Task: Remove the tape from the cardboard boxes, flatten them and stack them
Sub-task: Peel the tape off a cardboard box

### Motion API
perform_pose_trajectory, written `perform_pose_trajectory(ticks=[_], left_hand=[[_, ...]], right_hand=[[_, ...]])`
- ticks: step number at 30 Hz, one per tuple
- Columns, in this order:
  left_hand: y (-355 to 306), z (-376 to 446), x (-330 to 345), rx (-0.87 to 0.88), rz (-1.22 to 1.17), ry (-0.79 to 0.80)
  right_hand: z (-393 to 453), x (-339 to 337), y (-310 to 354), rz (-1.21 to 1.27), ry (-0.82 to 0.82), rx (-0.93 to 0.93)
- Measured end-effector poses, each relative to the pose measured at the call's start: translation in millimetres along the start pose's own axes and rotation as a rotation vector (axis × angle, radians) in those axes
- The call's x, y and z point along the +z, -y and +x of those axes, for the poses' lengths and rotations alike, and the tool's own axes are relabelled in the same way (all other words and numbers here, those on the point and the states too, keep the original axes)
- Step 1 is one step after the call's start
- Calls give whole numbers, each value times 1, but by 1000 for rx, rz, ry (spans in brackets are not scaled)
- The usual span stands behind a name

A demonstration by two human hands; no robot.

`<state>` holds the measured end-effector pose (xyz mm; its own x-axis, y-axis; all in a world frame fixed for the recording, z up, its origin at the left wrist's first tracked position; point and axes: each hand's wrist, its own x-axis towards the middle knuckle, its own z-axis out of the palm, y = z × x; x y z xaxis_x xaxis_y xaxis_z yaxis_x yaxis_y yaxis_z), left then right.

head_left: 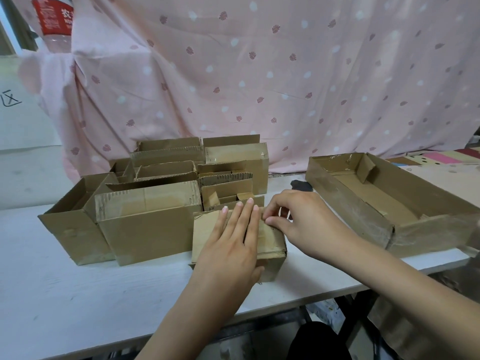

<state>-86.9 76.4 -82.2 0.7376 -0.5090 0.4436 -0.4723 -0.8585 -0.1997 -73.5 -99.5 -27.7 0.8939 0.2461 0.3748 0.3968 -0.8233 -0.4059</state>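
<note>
A small closed cardboard box (270, 245) sits on the white table (78, 294) near its front edge. My left hand (233, 245) lies flat on the box top with straight fingers, pressing it down. My right hand (298, 219) reaches to the box's far right top edge, thumb and fingertips pinching there at the clear tape (267, 222). Behind and to the left stands a cluster of several open cardboard boxes (145, 219), some with clear tape on their sides.
A wide, shallow open cardboard tray (345, 211) lies at the right of the table. A pink patterned curtain (259, 74) hangs behind. A plastic bottle with a red label (53, 22) stands at the top left. A dark item (301, 185) lies beside the tray.
</note>
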Motion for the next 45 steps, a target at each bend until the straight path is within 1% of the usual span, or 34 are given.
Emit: perform_pose_trajectory(ticks=[5, 10, 11, 14, 16, 18, 19, 24, 26, 29, 33, 38, 45], left_hand=[[1, 0, 2, -9, -13, 3], [2, 2, 5, 4, -24, 0], [3, 2, 7, 1, -19, 3], [4, 4, 1, -31, -22, 77], [5, 5, -3, -13, -25, 69], [5, 4, -8, -7, -71, 135], [4, 4, -11, -6, -78, 137], [3, 6, -14, -24, -87, 176], [2, 7, -13, -27, -79, 203], [4, 6, -13, -27, -76, 218], [4, 6, -12, -28, -69, 225], [8, 6, -8, -50, -81, 217], [7, 9, -8, -44, -84, 208]], right_hand=[[12, -3, 6, -49, 169, 46], [14, -5, 6, -54, 243, 39], [13, -6, 6, -31, 246, 28], [7, -9, 3, 44, 239, -9], [3, -13, -2, 93, 248, -6], [0, -17, -8, 141, 262, 13], [-2, -19, -10, 175, 264, 26], [-4, -14, -12, 315, 227, 21], [-2, -11, -13, 301, 192, 24], [0, -11, -14, 205, 177, 13], [-3, -14, -15, 207, 186, -17], [-7, -21, -23, 268, 194, 18], [-17, -29, -32, 414, 261, 101]])
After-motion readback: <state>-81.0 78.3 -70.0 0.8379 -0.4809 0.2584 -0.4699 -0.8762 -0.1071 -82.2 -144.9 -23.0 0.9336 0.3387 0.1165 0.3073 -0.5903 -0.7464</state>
